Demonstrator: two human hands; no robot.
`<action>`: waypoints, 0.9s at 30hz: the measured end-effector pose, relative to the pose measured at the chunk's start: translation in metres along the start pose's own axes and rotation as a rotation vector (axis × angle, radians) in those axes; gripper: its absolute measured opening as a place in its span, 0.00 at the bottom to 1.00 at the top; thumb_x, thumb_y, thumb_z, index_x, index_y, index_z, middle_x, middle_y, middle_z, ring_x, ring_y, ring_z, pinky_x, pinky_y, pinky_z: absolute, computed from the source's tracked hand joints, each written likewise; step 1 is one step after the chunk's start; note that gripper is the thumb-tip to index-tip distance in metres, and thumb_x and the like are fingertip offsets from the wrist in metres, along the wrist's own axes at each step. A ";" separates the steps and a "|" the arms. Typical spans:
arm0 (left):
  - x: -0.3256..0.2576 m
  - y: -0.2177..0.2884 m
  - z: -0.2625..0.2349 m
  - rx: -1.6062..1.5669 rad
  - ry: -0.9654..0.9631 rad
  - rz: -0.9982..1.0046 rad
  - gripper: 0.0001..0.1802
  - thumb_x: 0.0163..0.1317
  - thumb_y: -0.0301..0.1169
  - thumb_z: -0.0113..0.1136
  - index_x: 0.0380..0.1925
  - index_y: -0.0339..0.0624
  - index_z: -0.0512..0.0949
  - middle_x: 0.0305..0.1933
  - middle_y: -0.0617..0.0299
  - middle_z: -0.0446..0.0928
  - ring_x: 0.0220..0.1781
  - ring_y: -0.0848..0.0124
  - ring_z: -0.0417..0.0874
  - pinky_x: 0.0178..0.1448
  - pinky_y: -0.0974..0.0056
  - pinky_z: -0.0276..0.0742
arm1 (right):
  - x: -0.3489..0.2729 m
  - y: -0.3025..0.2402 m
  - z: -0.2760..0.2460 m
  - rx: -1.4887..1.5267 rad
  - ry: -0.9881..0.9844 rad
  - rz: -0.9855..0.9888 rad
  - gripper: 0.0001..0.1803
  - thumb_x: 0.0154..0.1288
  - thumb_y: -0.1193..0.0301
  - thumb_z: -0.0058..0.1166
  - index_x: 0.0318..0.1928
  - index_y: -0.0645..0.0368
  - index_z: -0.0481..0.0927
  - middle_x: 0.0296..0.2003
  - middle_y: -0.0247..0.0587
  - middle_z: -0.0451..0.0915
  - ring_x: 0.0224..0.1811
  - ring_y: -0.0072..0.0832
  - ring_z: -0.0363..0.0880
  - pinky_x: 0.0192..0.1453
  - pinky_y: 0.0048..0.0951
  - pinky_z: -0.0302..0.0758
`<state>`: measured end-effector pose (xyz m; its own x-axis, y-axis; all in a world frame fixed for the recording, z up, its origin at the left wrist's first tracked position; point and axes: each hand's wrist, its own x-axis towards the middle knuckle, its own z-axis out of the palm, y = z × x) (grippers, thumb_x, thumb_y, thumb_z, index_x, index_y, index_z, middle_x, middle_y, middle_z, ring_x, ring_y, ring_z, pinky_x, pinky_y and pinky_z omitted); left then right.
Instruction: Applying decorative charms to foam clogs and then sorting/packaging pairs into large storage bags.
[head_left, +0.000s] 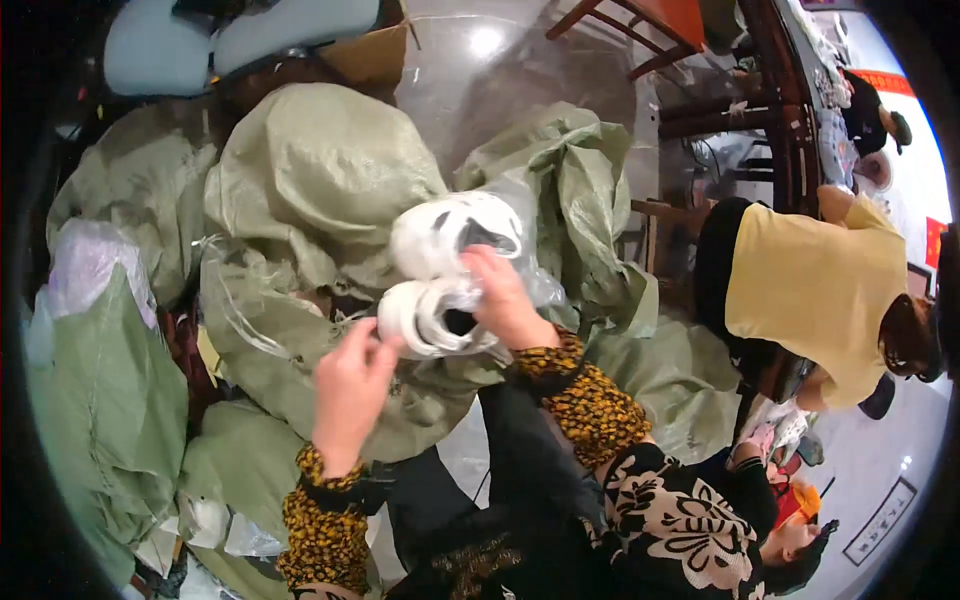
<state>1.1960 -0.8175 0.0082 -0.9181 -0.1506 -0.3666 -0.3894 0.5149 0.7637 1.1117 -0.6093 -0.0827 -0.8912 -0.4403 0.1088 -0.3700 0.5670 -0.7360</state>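
Our left hand (pixel 350 385) pinches toe of lower white shoe (pixel 425 318). Our right hand (pixel 503 300) grips clear plastic bag (pixel 535 280) around upper white shoe (pixel 455 232). Pair held above green woven sacks (pixel 310 180). We judge: keep pair together, bag mouth wide, soles aligned. Person in yellow shirt (pixel 810 290) well apart at right.

Shoe-sorting workroom: stuffed green woven sacks (pixel 300 180) everywhere
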 end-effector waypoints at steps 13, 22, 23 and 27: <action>0.094 0.010 0.151 -0.242 -0.063 -0.090 0.17 0.63 0.34 0.54 0.46 0.33 0.74 0.34 0.51 0.79 0.35 0.65 0.80 0.42 0.62 0.74 | -0.079 0.126 -0.200 0.396 0.497 0.754 0.20 0.64 0.74 0.51 0.56 0.67 0.72 0.51 0.45 0.77 0.52 0.30 0.76 0.56 0.31 0.73; 0.138 -0.082 0.357 -0.383 -0.131 -0.779 0.55 0.46 0.50 0.71 0.60 0.20 0.52 0.61 0.36 0.63 0.64 0.56 0.67 0.64 0.60 0.65 | -0.126 0.190 -0.195 0.277 0.620 0.843 0.22 0.64 0.70 0.52 0.56 0.69 0.70 0.51 0.48 0.76 0.52 0.32 0.76 0.55 0.32 0.74; 0.143 -0.079 0.365 -0.328 -0.145 -0.793 0.64 0.40 0.52 0.73 0.63 0.21 0.44 0.64 0.31 0.57 0.65 0.46 0.64 0.66 0.54 0.63 | -0.136 0.189 -0.199 0.265 0.617 0.855 0.22 0.64 0.70 0.52 0.56 0.69 0.70 0.51 0.48 0.76 0.52 0.32 0.76 0.54 0.32 0.74; 0.157 -0.064 0.380 0.055 -0.154 -0.816 0.68 0.37 0.52 0.74 0.64 0.22 0.41 0.62 0.27 0.57 0.62 0.38 0.65 0.64 0.49 0.64 | -0.177 0.181 -0.200 0.249 0.599 0.896 0.22 0.64 0.70 0.52 0.55 0.69 0.71 0.51 0.48 0.76 0.52 0.32 0.76 0.54 0.32 0.74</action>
<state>1.1053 -0.5539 -0.3000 -0.3272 -0.3793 -0.8655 -0.9203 0.3356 0.2008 1.1499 -0.2895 -0.1012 -0.8177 0.5060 -0.2743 0.4760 0.3266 -0.8166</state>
